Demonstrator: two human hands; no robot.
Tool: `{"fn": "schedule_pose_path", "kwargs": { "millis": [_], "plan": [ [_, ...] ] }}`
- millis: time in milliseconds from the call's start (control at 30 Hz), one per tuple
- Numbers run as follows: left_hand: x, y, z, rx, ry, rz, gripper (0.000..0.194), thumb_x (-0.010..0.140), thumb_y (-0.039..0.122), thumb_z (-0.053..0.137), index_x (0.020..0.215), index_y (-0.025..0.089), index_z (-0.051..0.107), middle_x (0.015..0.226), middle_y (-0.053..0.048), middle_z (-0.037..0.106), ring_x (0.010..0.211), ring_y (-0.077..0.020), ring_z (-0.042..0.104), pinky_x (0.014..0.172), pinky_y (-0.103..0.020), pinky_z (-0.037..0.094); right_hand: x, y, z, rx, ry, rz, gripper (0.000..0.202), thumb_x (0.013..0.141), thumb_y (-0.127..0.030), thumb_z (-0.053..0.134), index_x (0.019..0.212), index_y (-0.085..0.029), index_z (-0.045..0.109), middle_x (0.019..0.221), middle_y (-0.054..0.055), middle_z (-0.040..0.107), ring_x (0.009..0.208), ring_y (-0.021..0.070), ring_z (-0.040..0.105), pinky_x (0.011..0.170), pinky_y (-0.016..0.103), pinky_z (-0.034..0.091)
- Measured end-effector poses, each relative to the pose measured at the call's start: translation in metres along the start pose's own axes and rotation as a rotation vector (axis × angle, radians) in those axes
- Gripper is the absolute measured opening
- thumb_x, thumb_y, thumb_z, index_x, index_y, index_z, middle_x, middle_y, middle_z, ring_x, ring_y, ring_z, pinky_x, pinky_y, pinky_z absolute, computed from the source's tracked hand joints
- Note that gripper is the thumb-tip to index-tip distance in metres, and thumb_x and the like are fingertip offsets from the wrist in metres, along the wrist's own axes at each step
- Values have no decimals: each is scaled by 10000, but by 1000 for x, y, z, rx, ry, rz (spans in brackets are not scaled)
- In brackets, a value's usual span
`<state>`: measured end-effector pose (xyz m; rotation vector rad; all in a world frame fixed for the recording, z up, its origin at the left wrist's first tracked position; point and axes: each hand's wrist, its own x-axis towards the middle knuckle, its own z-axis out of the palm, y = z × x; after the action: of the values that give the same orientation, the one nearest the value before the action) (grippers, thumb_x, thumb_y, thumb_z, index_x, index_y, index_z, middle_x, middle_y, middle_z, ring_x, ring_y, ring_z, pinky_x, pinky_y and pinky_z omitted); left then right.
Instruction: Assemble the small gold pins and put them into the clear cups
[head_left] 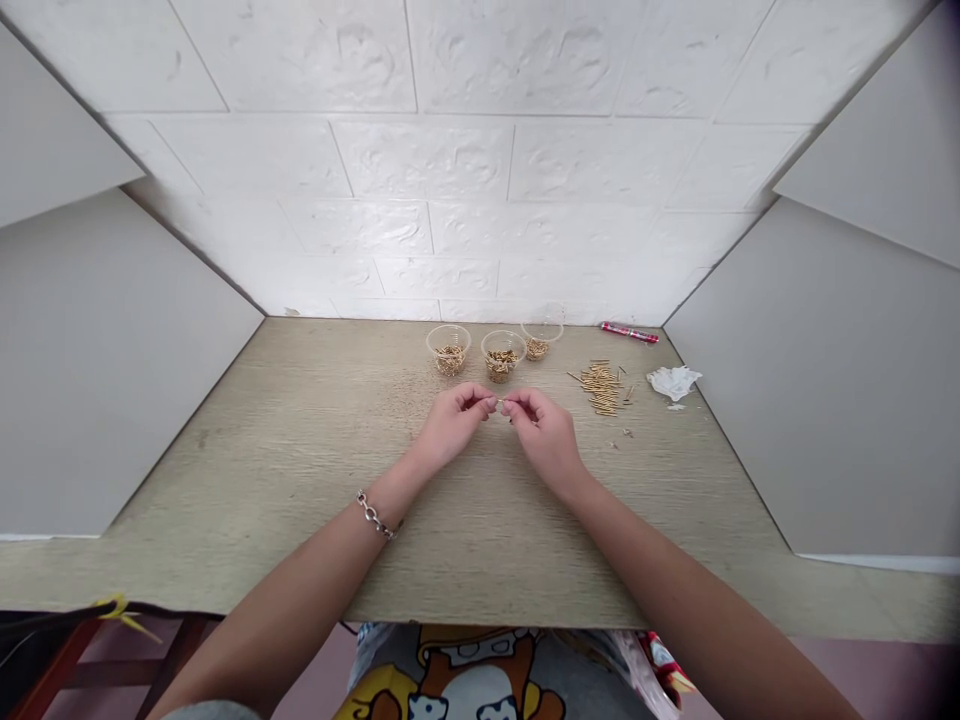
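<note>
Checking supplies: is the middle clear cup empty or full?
Partly full: small gold-coloured pieces lie in the middle clear cup, with bare wall showing above them.

Small gold-coloured part (501, 402): held between the fingertips of the left hand (459, 415) and the right hand (544, 430), above the worktop (480, 540); probably slender, though its form is too small to resolve. Gold-coloured pins (602, 388): thin, straight and loose, heaped to the right of the hands, most lying roughly parallel, a few apart at the pile's edges. Small gold-coloured pieces (450, 362): gathered loose in the bottoms of three clear, round, open cups (503, 338), which stand near one another beyond the hands.
</note>
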<state>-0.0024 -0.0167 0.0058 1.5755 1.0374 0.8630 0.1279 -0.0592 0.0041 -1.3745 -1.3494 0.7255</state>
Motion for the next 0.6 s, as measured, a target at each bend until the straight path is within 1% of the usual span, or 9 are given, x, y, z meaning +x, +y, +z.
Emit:
{"fn": "schedule_pose_path", "kwargs": {
  "millis": [100,267,467,600],
  "plan": [
    [-1,2,0,22,7,1,203,708,345,497,710,148,545,671,2,535,652,-103,478,624,-231,381,-1,-1,0,-4,22,8,140,711,-291,500,740,-185,588,689,16,613,645,143,542,622,266,408],
    [-4,6,0,76,15,-5,222,712,355,487,711,142,551,682,-9,546,646,-109,479,612,-235,379,-2,-2,-1,-21,43,0,136,709,-290,511,731,-180,588,685,19,619,633,139,551,620,263,419],
    [-4,6,0,57,-11,24,215,723,344,483,709,137,542,675,-6,534,655,-106,476,619,-230,382,-2,-1,-1,-56,53,-17,144,708,-290,512,726,-168,586,680,17,618,627,129,548,614,250,422],
    [-3,5,-2,6,-25,35,192,722,325,495,701,141,544,669,3,529,656,-99,472,628,-222,379,-1,1,-1,-30,43,-17,167,711,-307,507,749,-164,585,697,21,619,647,130,552,631,251,425]
  ]
}}
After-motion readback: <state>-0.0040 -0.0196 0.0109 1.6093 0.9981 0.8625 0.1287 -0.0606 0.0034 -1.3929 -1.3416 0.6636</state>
